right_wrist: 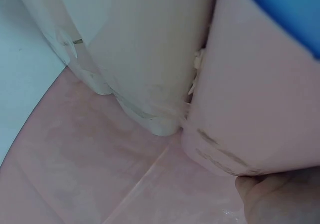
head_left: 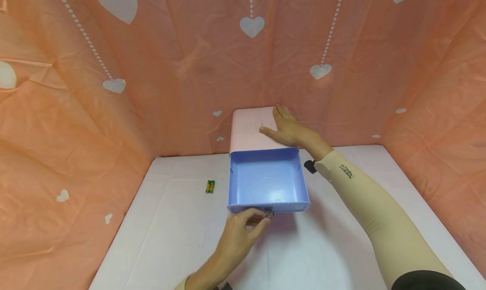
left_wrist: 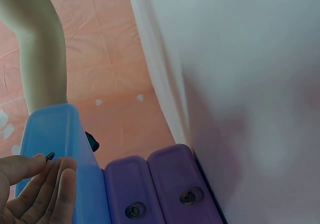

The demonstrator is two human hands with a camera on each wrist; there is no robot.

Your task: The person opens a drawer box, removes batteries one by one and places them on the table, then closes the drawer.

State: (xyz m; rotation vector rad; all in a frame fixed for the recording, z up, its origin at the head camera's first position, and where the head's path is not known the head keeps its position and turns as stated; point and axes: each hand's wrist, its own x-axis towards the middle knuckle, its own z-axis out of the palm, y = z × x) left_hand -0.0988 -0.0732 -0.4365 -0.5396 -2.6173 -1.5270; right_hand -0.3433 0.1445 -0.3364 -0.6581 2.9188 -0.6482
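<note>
A small pink drawer cabinet (head_left: 247, 129) stands against the back cloth, its top blue drawer (head_left: 265, 176) pulled out and bare inside. My left hand (head_left: 239, 235) pinches the ring pull (head_left: 269, 213) on that drawer's front between thumb and fingers; the left wrist view shows this ring (left_wrist: 50, 156) too. Below the blue drawer, two purple drawers (left_wrist: 131, 189) with rings of their own are pushed in. With fingers spread, my right hand (head_left: 286, 128) rests on the cabinet's top. In the right wrist view, only part of that hand (right_wrist: 282, 199) shows at the cabinet's edge.
Two green-and-gold batteries (head_left: 210, 186) lie side by side on the white table (head_left: 174, 231), left of the drawer. Orange cloth (head_left: 190, 70) with white hearts hangs behind and on both sides. A black object (head_left: 310, 166) sits by the right wrist.
</note>
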